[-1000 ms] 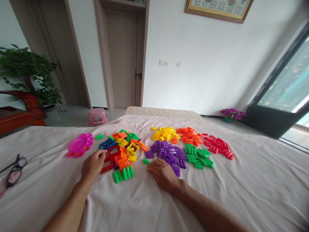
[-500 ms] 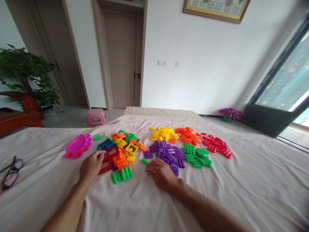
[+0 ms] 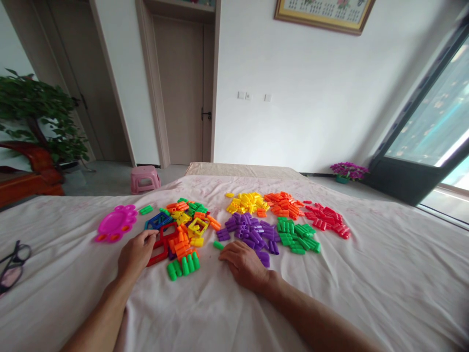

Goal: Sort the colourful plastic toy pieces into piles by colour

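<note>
My left hand lies at the left edge of a mixed pile, fingers curled together beside a red square frame and a blue frame. Whether the fingertips grip anything is hidden. My right hand rests on the cloth with its fingers bent and together, their tips hidden. A green plastic block lies at its finger edge. Just beyond it is a heap of purple blocks. Ribbed green blocks sit between the hands, near orange blocks and a yellow frame.
Behind and right are heaps of yellow blocks, orange blocks, red blocks and green blocks. At left are a pink paw-shaped tray and eyeglasses. A pale wrinkled cloth covers the table.
The view has shifted slightly, so everything sits a little further left. Neither hand has visibly moved against the blocks.
</note>
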`<state>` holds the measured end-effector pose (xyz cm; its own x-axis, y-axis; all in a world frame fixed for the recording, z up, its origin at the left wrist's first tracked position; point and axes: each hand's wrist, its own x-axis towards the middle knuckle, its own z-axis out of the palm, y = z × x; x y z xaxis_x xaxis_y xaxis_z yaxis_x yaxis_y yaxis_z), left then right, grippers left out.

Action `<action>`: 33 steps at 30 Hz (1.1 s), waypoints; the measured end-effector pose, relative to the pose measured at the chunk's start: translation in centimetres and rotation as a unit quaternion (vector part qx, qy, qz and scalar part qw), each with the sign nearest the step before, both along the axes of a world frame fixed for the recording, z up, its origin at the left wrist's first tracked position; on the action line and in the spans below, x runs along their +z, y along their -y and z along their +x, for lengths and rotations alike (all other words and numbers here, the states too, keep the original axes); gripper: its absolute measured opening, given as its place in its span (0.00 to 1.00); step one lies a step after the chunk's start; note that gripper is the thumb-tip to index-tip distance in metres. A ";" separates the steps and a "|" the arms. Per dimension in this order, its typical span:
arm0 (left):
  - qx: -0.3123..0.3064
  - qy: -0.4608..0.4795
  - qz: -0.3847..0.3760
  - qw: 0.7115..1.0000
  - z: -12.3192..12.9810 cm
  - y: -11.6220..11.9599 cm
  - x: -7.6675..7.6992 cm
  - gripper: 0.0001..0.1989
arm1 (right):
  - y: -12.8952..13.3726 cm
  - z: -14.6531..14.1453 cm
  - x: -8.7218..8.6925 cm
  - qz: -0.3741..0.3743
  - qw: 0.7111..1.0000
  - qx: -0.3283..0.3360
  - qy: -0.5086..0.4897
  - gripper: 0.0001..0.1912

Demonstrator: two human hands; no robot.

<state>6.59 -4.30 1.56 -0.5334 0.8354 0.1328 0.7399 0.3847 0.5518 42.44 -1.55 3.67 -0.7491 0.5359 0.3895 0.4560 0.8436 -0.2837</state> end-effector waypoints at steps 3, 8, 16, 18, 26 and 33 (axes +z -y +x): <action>-0.002 -0.007 0.007 1.000 0.0 0.0 -0.1 0.21 | 0.0 0.0 0.0 0.000 1.000 0.001 -0.001 0.13; 0.000 -0.018 0.014 1.000 -0.1 0.1 -0.1 0.20 | -0.2 0.1 -0.1 0.001 1.000 0.007 -0.001 0.13; -0.004 0.002 0.000 1.000 -0.2 0.0 -0.3 0.21 | -0.3 0.1 -0.2 -0.003 1.000 0.010 0.002 0.14; -0.003 0.003 -0.002 1.000 -0.2 -0.1 -0.3 0.21 | -0.3 0.1 0.0 -0.005 1.000 0.010 0.004 0.14; 0.000 0.003 -0.006 1.000 -0.4 -0.1 -0.5 0.21 | -0.3 0.3 0.2 -0.010 1.000 0.017 -0.001 0.16; 0.001 0.002 -0.010 1.000 -0.5 -0.1 -0.5 0.21 | -0.3 0.2 0.1 -0.011 1.000 0.018 -0.003 0.16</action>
